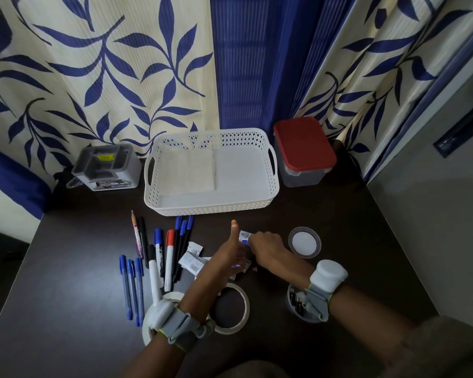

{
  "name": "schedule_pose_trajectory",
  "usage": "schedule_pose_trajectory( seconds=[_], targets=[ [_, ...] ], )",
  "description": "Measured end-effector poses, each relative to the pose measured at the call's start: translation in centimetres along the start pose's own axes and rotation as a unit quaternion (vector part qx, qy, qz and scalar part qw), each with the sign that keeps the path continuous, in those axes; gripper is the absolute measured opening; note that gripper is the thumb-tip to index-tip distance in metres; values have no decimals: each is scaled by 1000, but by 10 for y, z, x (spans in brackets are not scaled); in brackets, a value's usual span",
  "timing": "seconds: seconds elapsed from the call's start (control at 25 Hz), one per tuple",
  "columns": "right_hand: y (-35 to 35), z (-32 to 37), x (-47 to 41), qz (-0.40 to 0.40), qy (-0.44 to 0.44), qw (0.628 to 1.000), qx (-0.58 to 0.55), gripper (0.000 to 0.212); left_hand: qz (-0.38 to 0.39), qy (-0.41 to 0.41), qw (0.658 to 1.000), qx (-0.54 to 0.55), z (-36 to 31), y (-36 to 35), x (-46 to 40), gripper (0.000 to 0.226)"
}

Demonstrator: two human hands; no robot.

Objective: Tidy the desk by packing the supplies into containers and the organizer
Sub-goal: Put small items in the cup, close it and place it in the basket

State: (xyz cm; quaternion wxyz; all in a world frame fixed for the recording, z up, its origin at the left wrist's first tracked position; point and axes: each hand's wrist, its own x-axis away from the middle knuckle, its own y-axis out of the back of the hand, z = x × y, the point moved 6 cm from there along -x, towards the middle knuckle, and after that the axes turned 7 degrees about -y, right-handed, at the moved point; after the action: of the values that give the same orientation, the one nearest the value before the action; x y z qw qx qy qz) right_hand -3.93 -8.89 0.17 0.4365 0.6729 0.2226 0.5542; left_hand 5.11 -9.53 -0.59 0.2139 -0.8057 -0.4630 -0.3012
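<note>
Head view: right hand (266, 245) pinching a small blue-and-white packet (244, 237) above the dark tabletop (339, 214), in front of the white perforated basket (210, 170); left hand (225, 259) alongside, thumb raised, fingers over a clear small box (243, 266), grip not discernible. Pens and markers (159, 257) lying left, tape roll (231, 309) near, grey organizer (107, 166) and red-lidded container (303, 151) flanking the basket.
</note>
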Motion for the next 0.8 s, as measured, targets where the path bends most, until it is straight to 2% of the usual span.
schedule_pose_trajectory(
  seconds=[0.24, 0.4, 0.56, 0.68, 0.8],
  targets=[
    [12, -12, 11, 14, 7, 998, -62, 40, 28, -6, 999, -18, -1, -7, 5, 65],
    [39, -31, 32, -6, 13, 993, -121, 31, 56, -1, 998, -26, -7, -17, 13, 68],
    [57, -57, 64, 24, 17, 982, -188, 20, 105, -13, 994, -27, -15, -38, 28, 69],
    [58, -73, 86, 44, 8, 980, -192, 18, 130, -9, 990, -46, -18, -53, 42, 78],
    [45, -81, 102, 59, 10, 984, -169, 21, 164, -3, 984, -72, -14, -66, 54, 70]
  ],
)
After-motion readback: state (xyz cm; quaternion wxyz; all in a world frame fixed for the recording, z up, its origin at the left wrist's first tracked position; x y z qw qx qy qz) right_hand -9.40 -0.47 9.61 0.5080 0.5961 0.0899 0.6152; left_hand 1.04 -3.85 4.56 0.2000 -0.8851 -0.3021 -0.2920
